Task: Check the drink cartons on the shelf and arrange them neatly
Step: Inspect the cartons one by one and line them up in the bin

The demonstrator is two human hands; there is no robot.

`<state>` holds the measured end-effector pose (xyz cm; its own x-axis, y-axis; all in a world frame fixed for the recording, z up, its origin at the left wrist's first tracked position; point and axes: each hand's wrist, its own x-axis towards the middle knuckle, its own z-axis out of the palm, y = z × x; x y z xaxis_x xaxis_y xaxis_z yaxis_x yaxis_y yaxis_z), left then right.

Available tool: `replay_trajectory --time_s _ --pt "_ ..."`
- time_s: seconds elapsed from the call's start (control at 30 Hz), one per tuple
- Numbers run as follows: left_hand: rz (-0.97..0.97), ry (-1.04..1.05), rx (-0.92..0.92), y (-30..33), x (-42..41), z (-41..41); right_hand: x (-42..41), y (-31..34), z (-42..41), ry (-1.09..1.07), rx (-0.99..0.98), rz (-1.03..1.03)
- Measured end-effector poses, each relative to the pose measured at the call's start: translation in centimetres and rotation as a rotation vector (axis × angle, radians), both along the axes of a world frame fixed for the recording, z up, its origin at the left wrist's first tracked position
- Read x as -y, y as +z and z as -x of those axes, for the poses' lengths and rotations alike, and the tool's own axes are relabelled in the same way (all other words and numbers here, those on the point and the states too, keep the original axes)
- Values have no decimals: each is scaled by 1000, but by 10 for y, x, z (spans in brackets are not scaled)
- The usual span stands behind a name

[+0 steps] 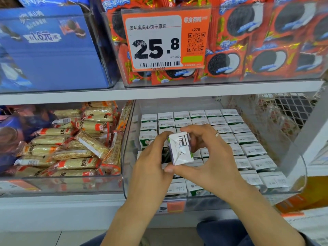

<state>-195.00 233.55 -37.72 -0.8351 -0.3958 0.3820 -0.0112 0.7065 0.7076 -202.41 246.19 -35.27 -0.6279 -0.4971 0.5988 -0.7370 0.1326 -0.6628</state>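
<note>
We hold one drink carton [180,149] mid-frame, left hand [152,162] and right hand [207,157] both clamped on it. Long axis tilts toward us. Carton rows [230,128] sit directly below and behind in the clear bin [300,167]; gap lower-left, left hand nearer.

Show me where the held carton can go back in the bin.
Gap sits in the clear bin near its left wall, under the hands, just front of the left-column cartons. Right-side rows are packed tight. Left hand and right hand both hold the carton above that gap.
</note>
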Motion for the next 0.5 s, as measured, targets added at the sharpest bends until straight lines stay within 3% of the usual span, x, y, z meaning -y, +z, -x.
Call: replay_trajectory --time_s 0.27,0.4,0.5 --pt "-20 -33 -63 5 1 -2 -1 5 0 -42 87 87" --pt "-41 -75 -64 10 -2 -4 -1 12 9 -16 638 363" --pt "-22 -119 -65 11 -4 -4 -4 14 15 98 993 454"
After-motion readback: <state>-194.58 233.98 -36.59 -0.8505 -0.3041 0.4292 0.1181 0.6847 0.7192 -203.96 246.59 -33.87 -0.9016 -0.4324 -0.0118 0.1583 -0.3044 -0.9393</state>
